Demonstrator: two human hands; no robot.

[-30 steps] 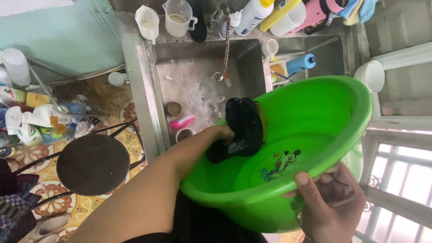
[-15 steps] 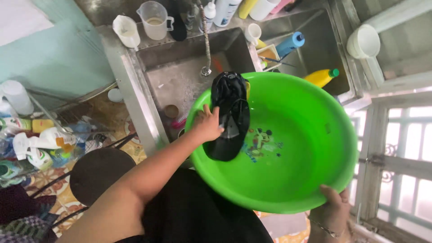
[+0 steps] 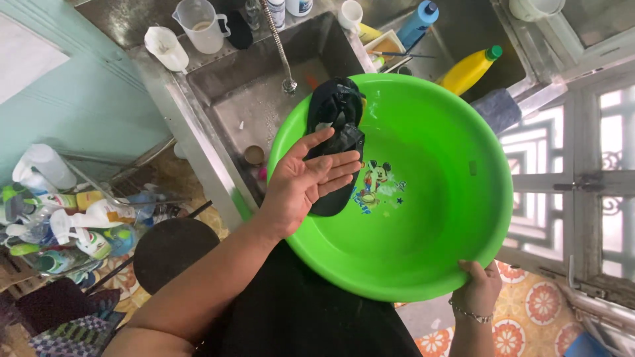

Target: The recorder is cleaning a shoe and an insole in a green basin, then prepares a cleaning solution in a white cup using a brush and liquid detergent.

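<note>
While the right hand (image 3: 481,287) grips the near rim of the green basin (image 3: 450,218), fingers curled over the edge, the left hand (image 3: 305,182) is spread flat, palm up, fingers open and gripping nothing. Under those open fingers lies the black cloth (image 3: 335,119), a dark wet bundle draped from the basin's far rim down its inner wall, its lower end showing just below the hand. Fingertips overlap the cloth; whether they press on it, I cannot tell. A cartoon print (image 3: 376,182) sits on the basin floor, right beside the cloth.

Basin is held over the edge of a steel sink (image 3: 251,99), with a hose (image 3: 281,56) hanging down into it. On the ledge behind, a clear measuring jug (image 3: 200,25) and a white jug (image 3: 165,47). To the right of the sink, a yellow bottle with a green cap (image 3: 469,69) and a blue bottle (image 3: 417,23). Down left, a round dark stool (image 3: 175,251) on patterned floor tiles, and a cluster of spray bottles (image 3: 73,225) further left.
</note>
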